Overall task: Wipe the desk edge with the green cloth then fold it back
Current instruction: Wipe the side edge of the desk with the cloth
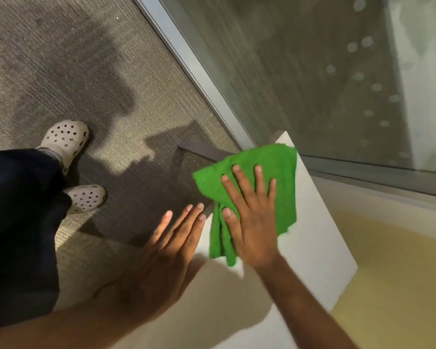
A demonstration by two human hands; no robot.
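Note:
A bright green cloth point(280, 172) lies crumpled over the far corner of a white desk point(320, 238), part of it hanging past the left edge. My right hand point(252, 217) presses flat on the cloth, fingers spread, palm down. Just left of it, my left hand point(171, 245) rests with flat fingers against the desk's left edge, holding nothing and not touching the cloth. A dark brace of the desk frame point(204, 149) shows beyond the cloth.
Grey-brown carpet point(98, 79) covers the floor to the left, where my legs in dark trousers and pale perforated clogs point(66, 139) stand. A glass wall with a metal frame point(186, 54) runs diagonally behind the desk. A yellowish surface point(400, 285) lies to the right.

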